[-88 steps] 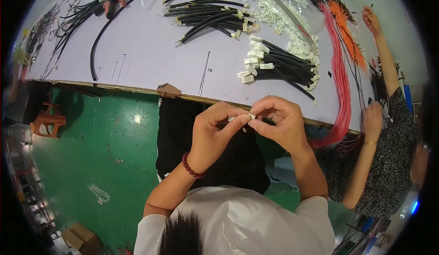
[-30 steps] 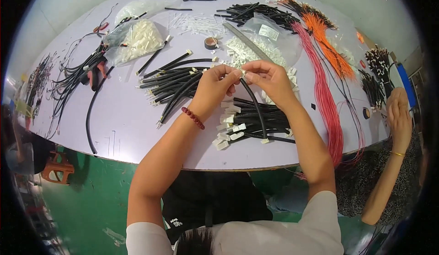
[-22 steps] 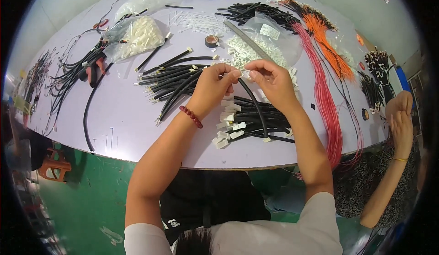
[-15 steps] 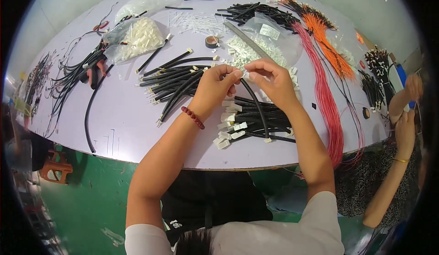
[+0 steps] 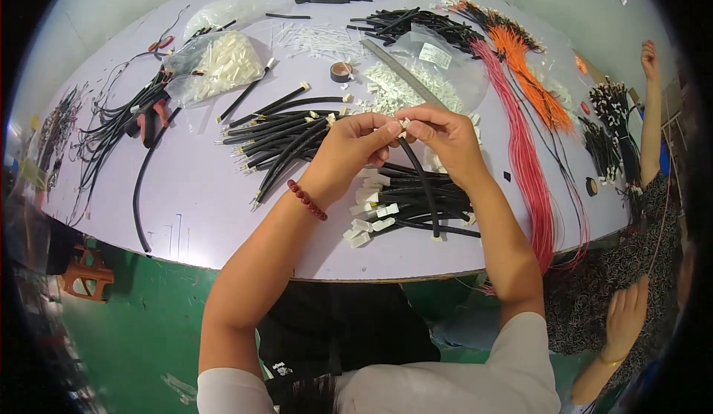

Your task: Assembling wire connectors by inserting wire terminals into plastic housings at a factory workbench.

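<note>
Both hands meet above the middle of the table at the top end of a black sleeved cable. My left hand is closed in a pinch on that end. Thumb and fingers of my right hand press from the other side on a small white connector, partly covered by fingertips. The cable hangs down in a curve over a bundle of black cables with larger white connectors. To the left of my left hand lies another bundle of black cables with small pale ends.
Behind my hands lie loose white connectors, a steel ruler and a tape roll. A bag of pale connectors and pliers are left. Pink wires and orange wires run right. A co-worker's hand shows at far right.
My right hand has closed in on my left, and its fingertips now press on the connector at the cable's end. The co-worker's arms have moved apart, one raised, one lowered.
</note>
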`<state>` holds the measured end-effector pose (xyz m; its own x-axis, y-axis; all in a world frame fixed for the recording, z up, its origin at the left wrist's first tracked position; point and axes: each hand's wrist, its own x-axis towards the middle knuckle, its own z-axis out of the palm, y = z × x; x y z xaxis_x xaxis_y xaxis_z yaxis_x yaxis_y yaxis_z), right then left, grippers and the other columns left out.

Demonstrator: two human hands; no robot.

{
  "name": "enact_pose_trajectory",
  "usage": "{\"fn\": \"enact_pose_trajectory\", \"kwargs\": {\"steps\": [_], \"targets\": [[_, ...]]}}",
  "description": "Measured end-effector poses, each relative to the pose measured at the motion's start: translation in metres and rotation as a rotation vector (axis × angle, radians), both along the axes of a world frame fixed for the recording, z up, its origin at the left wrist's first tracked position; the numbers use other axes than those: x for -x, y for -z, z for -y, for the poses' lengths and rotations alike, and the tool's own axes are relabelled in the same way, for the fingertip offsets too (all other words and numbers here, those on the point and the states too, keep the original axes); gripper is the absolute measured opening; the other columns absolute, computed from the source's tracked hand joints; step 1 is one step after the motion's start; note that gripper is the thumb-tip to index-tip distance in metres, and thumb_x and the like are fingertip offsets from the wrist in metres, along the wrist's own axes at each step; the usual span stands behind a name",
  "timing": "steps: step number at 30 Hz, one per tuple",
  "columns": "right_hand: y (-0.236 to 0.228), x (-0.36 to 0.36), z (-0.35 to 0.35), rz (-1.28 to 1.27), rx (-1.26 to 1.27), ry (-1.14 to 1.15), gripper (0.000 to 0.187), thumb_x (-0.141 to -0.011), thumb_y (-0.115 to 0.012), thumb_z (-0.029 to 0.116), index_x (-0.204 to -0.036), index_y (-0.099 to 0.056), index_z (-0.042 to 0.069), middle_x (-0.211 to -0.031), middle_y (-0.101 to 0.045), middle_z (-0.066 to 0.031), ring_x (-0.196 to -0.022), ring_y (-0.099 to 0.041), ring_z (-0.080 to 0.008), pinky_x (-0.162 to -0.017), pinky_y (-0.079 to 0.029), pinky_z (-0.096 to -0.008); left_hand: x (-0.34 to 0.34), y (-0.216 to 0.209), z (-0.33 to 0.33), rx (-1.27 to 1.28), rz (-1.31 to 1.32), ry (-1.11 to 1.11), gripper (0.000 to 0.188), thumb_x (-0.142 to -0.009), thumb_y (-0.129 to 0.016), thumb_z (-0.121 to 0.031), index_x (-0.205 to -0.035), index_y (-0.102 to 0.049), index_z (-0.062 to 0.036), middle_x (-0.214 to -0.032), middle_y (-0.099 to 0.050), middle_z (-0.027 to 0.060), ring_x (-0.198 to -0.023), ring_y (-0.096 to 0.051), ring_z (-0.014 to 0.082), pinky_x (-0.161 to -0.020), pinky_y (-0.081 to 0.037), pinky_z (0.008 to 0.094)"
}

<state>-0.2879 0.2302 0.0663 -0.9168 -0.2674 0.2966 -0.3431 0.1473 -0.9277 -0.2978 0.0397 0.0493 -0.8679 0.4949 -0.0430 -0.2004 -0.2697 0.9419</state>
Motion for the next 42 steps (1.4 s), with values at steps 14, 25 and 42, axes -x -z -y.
{"fn": "enact_pose_trajectory", "kwargs": {"steps": [14,25,42], "targets": [[0.000,-0.006,0.000,-0.198,-0.021,-0.008,0.022,-0.083,-0.067,0.002,-0.105,-0.068,0.000,-0.097,-0.060,-0.0065,-0.090,-0.057,-0.0138,-0.078,-0.047,-0.0238,-0.003,0.001,0.002,-0.012,-0.063,-0.034,0.025,-0.088,-0.067,-0.022,-0.099,-0.067,-0.0001,-0.072,-0.057,-0.0031,-0.063,-0.051,0.0038,-0.058,-0.042,0.0169],[-0.002,-0.010,0.001,-0.333,-0.159,0.095,0.016,-0.080,-0.069,0.001,-0.096,-0.070,0.000,-0.095,-0.062,-0.0082,-0.088,-0.060,-0.0133,-0.076,-0.049,-0.0233,-0.005,-0.002,-0.001,0.009,-0.064,-0.029,0.022,-0.092,-0.062,-0.019,-0.102,-0.066,0.0000,-0.080,-0.061,-0.0013,-0.070,-0.054,0.0047,-0.065,-0.046,0.0189],[-0.014,-0.029,0.018,-0.448,-0.256,0.283,0.028,-0.076,-0.071,-0.002,-0.102,-0.063,0.001,-0.094,-0.070,-0.0095,-0.088,-0.067,-0.0158,-0.079,-0.051,-0.0262,-0.004,-0.005,0.000,-0.171,0.031,-0.133,0.023,-0.086,-0.068,-0.011,-0.101,-0.060,0.0056,-0.092,-0.067,0.0122,-0.082,-0.067,0.0164,-0.078,-0.054,0.0238]]}}
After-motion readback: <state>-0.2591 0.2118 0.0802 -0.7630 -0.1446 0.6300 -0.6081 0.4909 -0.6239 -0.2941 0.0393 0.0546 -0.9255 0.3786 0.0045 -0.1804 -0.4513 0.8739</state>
